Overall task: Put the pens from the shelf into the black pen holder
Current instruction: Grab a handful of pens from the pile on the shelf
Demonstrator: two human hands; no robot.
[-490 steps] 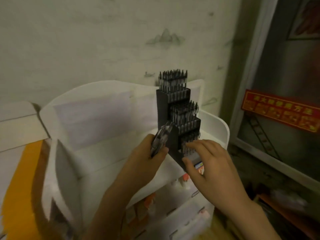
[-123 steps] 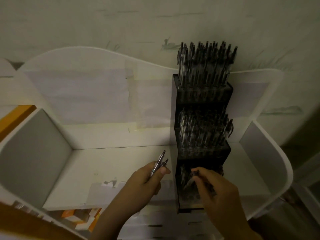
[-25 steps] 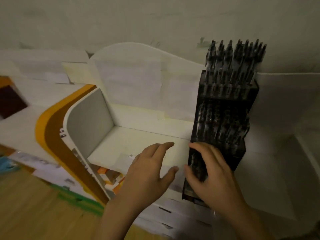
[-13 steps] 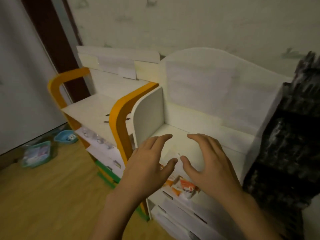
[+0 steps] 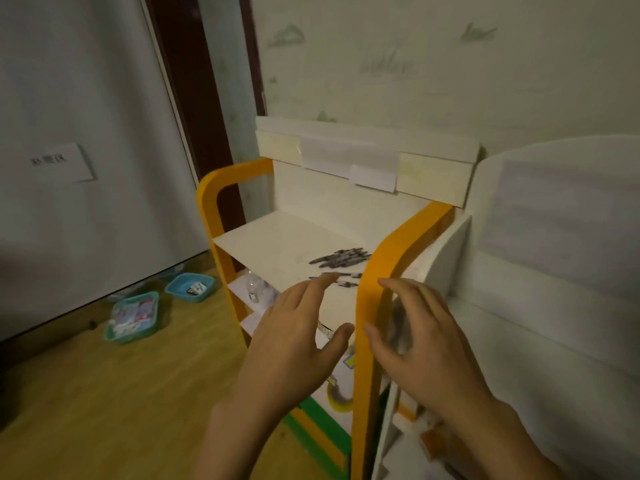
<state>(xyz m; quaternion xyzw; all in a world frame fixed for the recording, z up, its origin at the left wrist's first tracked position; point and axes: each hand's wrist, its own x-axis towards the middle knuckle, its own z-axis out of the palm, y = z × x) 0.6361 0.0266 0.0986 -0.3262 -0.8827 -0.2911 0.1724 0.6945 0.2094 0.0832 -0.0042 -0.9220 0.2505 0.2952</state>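
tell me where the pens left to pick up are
In the head view the pens lie loose on the top shelf of the orange-framed rack, just beyond the left hand, near the rack's right orange post.

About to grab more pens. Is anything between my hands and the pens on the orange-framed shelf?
Nothing visible blocks the left hand from the pens. The orange side frame stands between the right hand and them.

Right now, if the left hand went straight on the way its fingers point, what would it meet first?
Probably the loose pens lying on the orange-framed shelf, just past the left hand; its fingertips look almost on them, though depth is unclear.
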